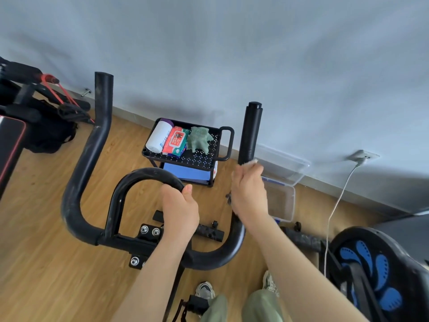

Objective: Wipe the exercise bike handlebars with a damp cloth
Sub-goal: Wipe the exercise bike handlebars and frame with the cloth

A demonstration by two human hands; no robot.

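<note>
The black exercise bike handlebars (92,147) spread across the middle of the view, with an inner loop bar (130,180) and two upright outer horns. My left hand (180,212) grips the right side of the inner loop. My right hand (249,191) is closed around the right horn (250,131), low on its foam grip. A bit of white cloth (251,162) peeks out above my right fingers, pressed against the bar. Most of the cloth is hidden inside my fist.
A small black cart (222,145) behind the bars holds a wipes canister (159,135), a red wipes pack (175,140) and a green rag (200,139). A clear plastic bin (282,201) sits right, a white cable (334,210) hangs from a wall socket, and another machine (371,270) stands at lower right.
</note>
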